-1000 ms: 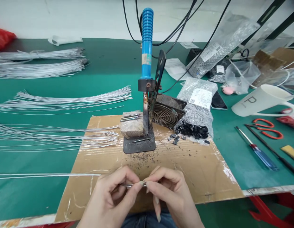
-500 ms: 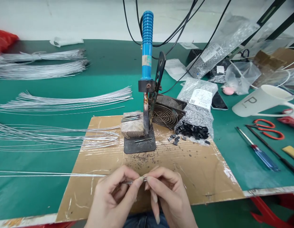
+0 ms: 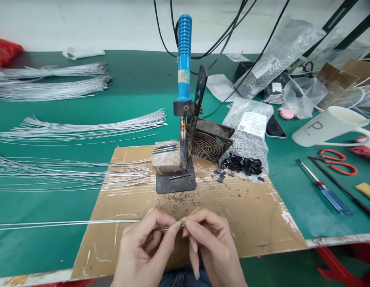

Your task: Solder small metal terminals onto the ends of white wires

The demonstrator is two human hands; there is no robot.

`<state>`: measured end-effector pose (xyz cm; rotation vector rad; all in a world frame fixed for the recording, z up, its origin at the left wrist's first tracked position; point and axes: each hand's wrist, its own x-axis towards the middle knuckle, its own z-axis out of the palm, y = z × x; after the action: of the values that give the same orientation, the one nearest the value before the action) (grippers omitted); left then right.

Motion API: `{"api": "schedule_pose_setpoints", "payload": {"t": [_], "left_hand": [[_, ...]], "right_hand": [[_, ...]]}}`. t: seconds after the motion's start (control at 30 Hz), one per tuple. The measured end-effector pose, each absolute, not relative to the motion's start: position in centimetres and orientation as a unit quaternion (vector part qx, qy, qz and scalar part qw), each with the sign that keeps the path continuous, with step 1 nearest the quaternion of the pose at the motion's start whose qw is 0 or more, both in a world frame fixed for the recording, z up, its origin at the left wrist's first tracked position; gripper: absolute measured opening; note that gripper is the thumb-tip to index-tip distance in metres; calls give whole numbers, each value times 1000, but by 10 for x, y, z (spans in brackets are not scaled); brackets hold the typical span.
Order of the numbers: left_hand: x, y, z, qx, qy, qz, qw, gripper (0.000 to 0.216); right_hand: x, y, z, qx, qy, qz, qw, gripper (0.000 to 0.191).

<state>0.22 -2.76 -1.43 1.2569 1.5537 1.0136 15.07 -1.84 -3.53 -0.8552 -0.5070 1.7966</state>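
Note:
Close to the front of the cardboard, my left hand (image 3: 149, 243) pinches two thin white wires (image 3: 113, 221) that run off to the left across the table. A short shiny metal piece (image 3: 163, 229) shows between its fingers. My right hand (image 3: 210, 239) pinches at the wires' tip, its thumb and forefinger meeting my left fingertips. What lies right between the fingertips is mostly hidden. Beyond both hands stands a blue-handled soldering iron (image 3: 184, 59) held upright in a stand with a black base plate (image 3: 175, 185).
Loose white wires (image 3: 128, 171) lie left of a block (image 3: 167, 157) topped with metal pins. More wire bundles (image 3: 92, 125) lie behind. At right are a small fan (image 3: 207, 143), a bag of black pieces (image 3: 244, 163), a screwdriver (image 3: 331, 195), scissors (image 3: 337, 161) and a mug (image 3: 328, 127).
The trailing wires left of my hand have shifted slightly, their far ends now lower on the table. Both hands keep nearly the same pinch and place.

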Motion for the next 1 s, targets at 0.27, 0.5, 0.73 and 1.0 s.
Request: {"api": "schedule_pose_setpoints", "payload": {"t": [0.27, 0.5, 0.73, 1.0], "left_hand": [[4, -29, -18, 485, 630, 413, 445, 25], [10, -29, -13, 447, 627, 431, 471, 24], [13, -27, -9, 431, 638, 432, 470, 25], [9, -31, -16, 463, 655, 411, 434, 25]], "right_hand": [[148, -19, -34, -353, -207, 741, 533, 21], [144, -21, -35, -361, -202, 725, 550, 20], [145, -20, -36, -365, -227, 719, 547, 21], [145, -19, -35, -374, -232, 715, 543, 23]]}}
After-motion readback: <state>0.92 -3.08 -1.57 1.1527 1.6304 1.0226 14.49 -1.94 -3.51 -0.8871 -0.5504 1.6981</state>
